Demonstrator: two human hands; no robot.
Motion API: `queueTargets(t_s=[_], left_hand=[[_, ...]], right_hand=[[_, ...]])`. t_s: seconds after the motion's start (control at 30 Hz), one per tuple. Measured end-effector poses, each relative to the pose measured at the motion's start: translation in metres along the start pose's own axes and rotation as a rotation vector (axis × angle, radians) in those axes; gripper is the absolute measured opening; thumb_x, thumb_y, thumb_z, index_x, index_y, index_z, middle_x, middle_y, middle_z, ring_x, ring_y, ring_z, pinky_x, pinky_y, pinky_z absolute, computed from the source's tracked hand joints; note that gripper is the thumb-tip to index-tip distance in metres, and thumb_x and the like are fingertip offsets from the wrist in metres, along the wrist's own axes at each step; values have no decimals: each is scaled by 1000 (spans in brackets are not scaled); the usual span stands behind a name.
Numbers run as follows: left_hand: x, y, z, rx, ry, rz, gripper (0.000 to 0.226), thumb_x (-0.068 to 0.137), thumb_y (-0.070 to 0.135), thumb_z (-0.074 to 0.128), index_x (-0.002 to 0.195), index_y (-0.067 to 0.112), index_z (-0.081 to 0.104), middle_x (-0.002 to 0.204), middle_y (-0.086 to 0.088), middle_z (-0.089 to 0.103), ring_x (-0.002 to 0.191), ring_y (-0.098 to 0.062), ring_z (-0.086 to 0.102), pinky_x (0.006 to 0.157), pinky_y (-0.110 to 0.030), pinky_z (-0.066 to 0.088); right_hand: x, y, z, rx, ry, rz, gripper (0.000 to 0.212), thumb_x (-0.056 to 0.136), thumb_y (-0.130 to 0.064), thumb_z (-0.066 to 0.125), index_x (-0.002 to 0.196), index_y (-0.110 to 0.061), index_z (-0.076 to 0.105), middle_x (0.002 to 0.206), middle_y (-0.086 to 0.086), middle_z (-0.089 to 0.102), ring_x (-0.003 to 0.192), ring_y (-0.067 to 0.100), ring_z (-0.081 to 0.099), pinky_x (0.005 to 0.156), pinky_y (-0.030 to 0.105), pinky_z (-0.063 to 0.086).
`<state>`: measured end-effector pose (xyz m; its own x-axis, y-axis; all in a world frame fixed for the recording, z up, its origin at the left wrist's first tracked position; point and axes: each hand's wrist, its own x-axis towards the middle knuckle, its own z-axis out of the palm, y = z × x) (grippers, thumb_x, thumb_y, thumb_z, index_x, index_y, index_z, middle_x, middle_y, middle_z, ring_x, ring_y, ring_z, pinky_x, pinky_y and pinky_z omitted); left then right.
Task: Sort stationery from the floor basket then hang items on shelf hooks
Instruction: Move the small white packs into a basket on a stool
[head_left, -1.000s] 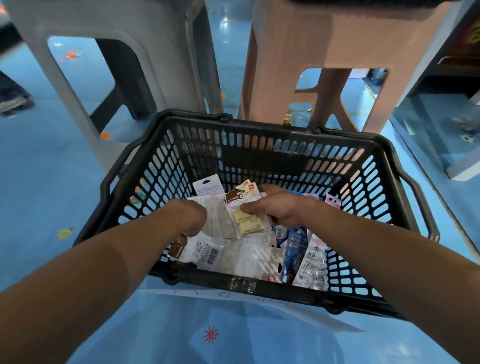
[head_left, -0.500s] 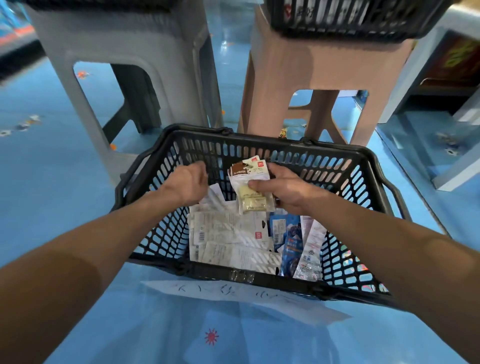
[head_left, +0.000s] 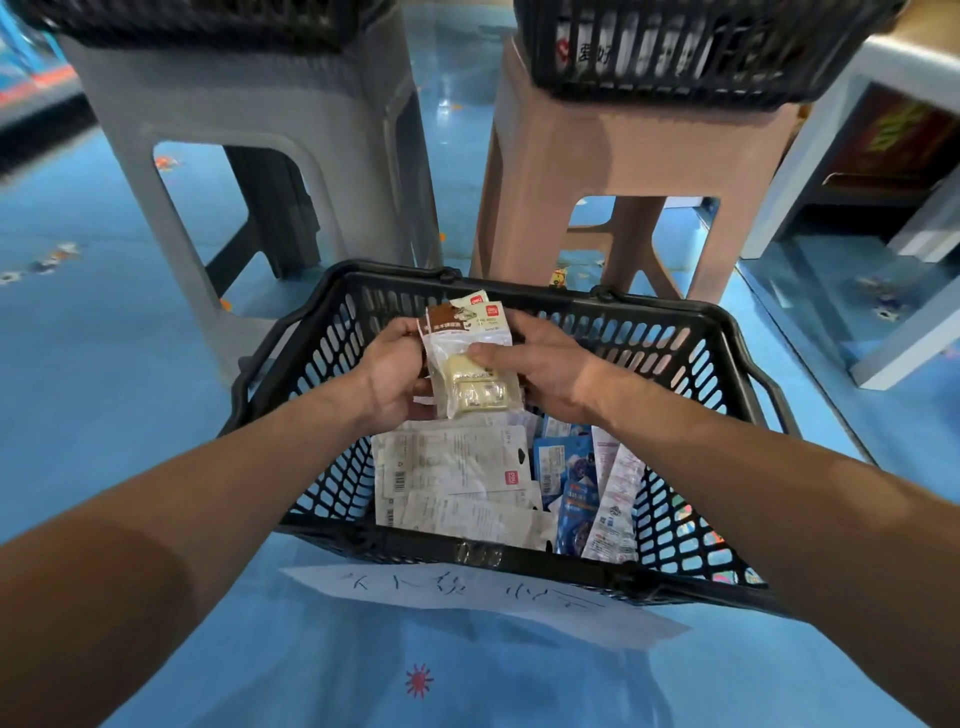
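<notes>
Holding clear packets (head_left: 457, 343) over the floor basket (head_left: 670, 332): right hand (head_left: 545, 369) grip clamped on them, thumb across the front; left hand (head_left: 395, 364) grip curled round their left edge. Directly below the grip, white carded packs (head_left: 447, 462) lie flat in the basket, with blue packs (head_left: 569, 483) just right of them. Beyond the grip stand a grey stool (head_left: 260, 104) and a pink stool (head_left: 623, 145).

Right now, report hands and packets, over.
Left grip and right grip both hold the clear plastic packets with brown header cards, above the black slotted plastic basket. Inside lie white and blue packets. Nothing blocks the lift.
</notes>
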<state>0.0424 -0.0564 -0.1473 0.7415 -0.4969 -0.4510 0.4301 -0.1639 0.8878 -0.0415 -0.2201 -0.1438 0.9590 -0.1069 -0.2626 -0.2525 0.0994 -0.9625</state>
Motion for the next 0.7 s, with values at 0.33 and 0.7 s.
queueTargets(t_s=[0.33, 0.7], left_hand=[[2, 2, 12, -388, -177, -114, 90, 94, 82, 22, 136, 15, 64, 130, -16, 70, 118, -33, 68, 96, -47, 55], [2, 7, 32, -406, -68, 42, 39, 92, 18, 35, 115, 9, 65, 86, -11, 72, 75, -23, 71, 65, -31, 58]], right_hand=[[6, -2, 21, -511, 114, -190, 57, 92, -64, 59, 139, -35, 46, 128, -9, 67, 126, 22, 60, 109, 51, 47], [20, -15, 37, 146, 133, 21, 60, 80, -15, 49, 140, -18, 45, 127, 20, 64, 112, 35, 67, 94, 53, 57]])
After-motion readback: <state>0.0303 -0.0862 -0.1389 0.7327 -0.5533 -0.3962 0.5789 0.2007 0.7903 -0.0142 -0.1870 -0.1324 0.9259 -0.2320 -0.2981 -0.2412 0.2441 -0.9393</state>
